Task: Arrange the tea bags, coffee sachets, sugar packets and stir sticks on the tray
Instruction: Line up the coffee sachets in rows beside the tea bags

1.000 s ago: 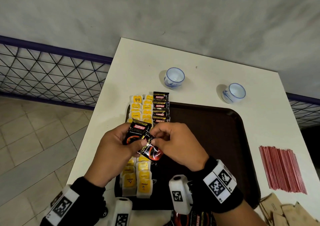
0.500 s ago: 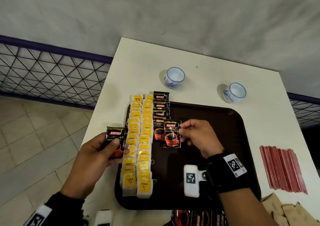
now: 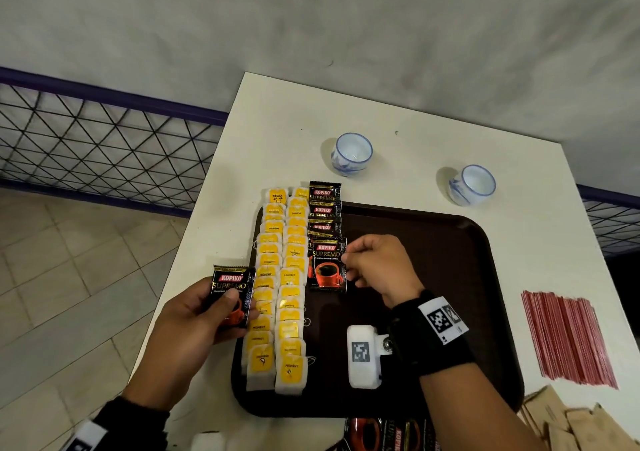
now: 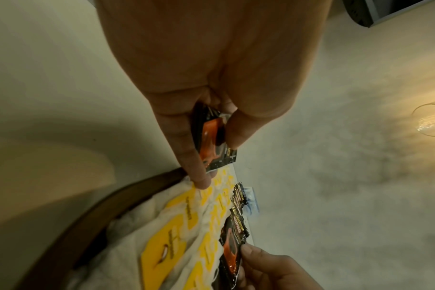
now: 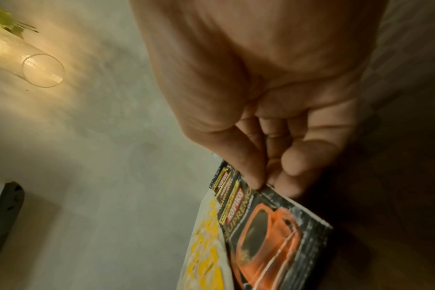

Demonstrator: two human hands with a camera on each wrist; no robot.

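Right grip [image 3: 375, 268] pinches sachet [image 3: 327, 265] on tray [image 3: 450, 243]; left grip [image 3: 194, 326] clamps spare sachet [image 3: 230, 295]; cups [image 3: 351, 153] beyond.

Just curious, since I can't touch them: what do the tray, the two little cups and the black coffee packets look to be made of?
The tray looks like dark brown moulded plastic, matt, with rounded corners. The cups seem glazed ceramic, glossy white with blue painted rims. The coffee packets look like shiny printed foil or plastic film, with crimped zigzag ends; which one, I cannot tell.
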